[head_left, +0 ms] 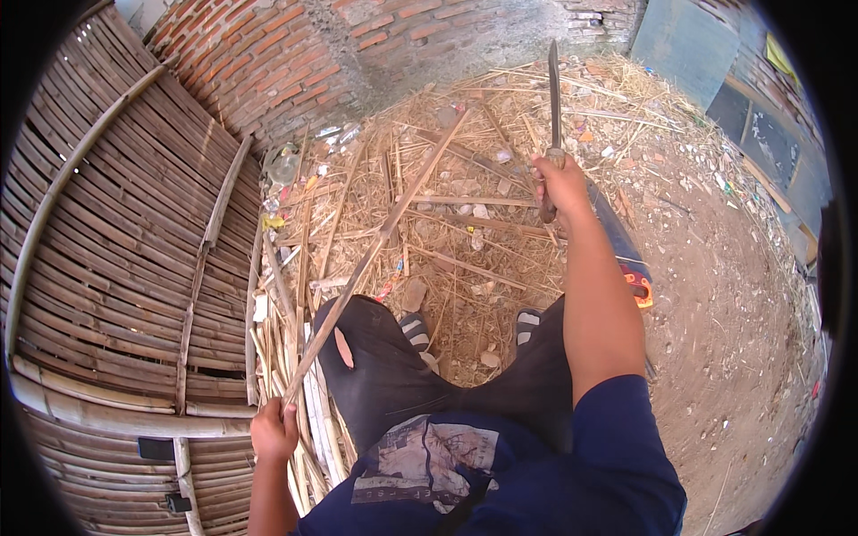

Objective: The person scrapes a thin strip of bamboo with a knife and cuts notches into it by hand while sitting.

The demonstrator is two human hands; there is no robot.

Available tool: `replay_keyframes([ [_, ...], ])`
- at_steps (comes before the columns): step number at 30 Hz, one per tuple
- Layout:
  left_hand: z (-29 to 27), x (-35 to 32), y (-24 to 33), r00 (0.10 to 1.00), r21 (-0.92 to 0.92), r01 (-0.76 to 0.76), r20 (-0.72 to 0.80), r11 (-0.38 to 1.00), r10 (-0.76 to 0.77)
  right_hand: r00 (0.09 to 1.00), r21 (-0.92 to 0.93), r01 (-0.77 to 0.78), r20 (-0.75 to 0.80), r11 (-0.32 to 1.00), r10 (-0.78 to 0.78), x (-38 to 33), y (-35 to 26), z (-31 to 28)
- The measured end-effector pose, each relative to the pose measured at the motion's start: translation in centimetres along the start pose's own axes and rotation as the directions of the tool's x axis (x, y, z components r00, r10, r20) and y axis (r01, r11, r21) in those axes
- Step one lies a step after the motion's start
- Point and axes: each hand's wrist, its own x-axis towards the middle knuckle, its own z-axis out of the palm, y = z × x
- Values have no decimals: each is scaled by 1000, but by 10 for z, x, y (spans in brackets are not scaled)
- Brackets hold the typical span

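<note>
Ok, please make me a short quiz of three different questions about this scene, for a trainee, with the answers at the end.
1. True or false: the right hand holds a long blade that points up and away from the person.
2. What does the left hand hold?
A. a brick
B. a long bamboo strip
C. a rope
3. Fill the gap: the woven bamboo panel lies on the person's ____ side.

Key
1. True. The hand is closed on the handle, blade raised.
2. B. The strip runs from the hand over the knee toward the straw-covered ground.
3. Left.
</note>
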Motion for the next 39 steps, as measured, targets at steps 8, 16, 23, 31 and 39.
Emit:
replay_keyframes([
  [8, 23, 48, 60, 976, -89, -135, -183, 987, 117, 896, 212, -59, 442, 975, -42, -60, -18, 55],
  [16, 31, 90, 67, 943, -24, -214, -264, 976, 201, 924, 399, 15, 344, 917, -165, -47, -29, 64],
  [23, 27, 125, 76, 913, 7, -294, -294, 956, 283, 959, 465, 4, 250, 886, -136, -29, -19, 56],
  [31, -4, 159, 100, 900, 147, -376, -175, 915, 398, 991, 568, -131, 76, 813, 106, -16, 20, 67],
  [39, -13, 151, 98, 618, -101, -754, -444, 650, 648, 931, 628, -216, -97, 747, 351, 33, 47, 74],
])
